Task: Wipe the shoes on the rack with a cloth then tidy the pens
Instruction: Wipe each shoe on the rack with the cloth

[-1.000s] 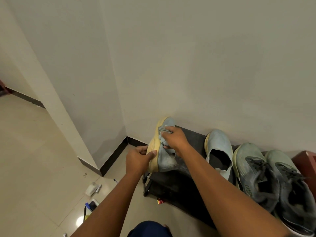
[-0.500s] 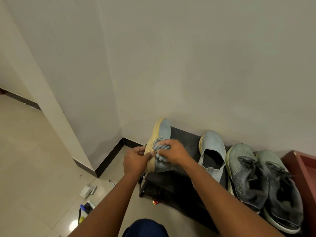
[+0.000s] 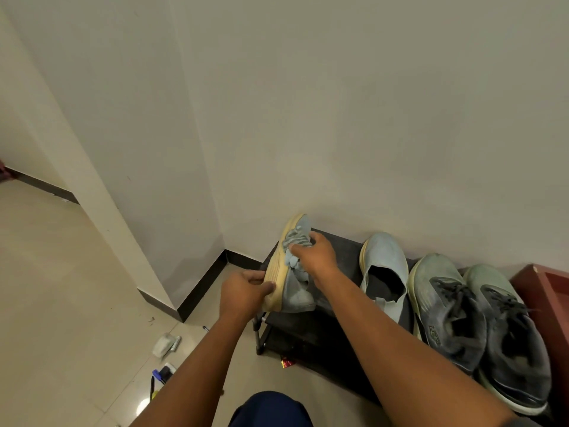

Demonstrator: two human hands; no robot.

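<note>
A light blue slip-on shoe (image 3: 294,292) with a yellow sole is tipped on its side at the left end of the black shoe rack (image 3: 341,251). My left hand (image 3: 246,291) grips its sole near the heel. My right hand (image 3: 314,254) presses a bunched grey-blue cloth (image 3: 294,243) against the shoe's upper, near the toe. Its matching shoe (image 3: 385,266) stands upright on the rack to the right. Several pens (image 3: 158,379) lie on the floor at the lower left, partly hidden behind my left forearm.
Two dark grey lace-up sneakers (image 3: 449,306) (image 3: 511,337) fill the rack's right end, beside a reddish wooden piece (image 3: 548,291). On the tiled floor lie a white crumpled packet (image 3: 166,345) and a red wrapper (image 3: 288,362). A wall corner juts out at left.
My right hand has slid the cloth up along the shoe toward its toe, after sliding down toward the heel half a second ago. My left hand keeps holding the sole.
</note>
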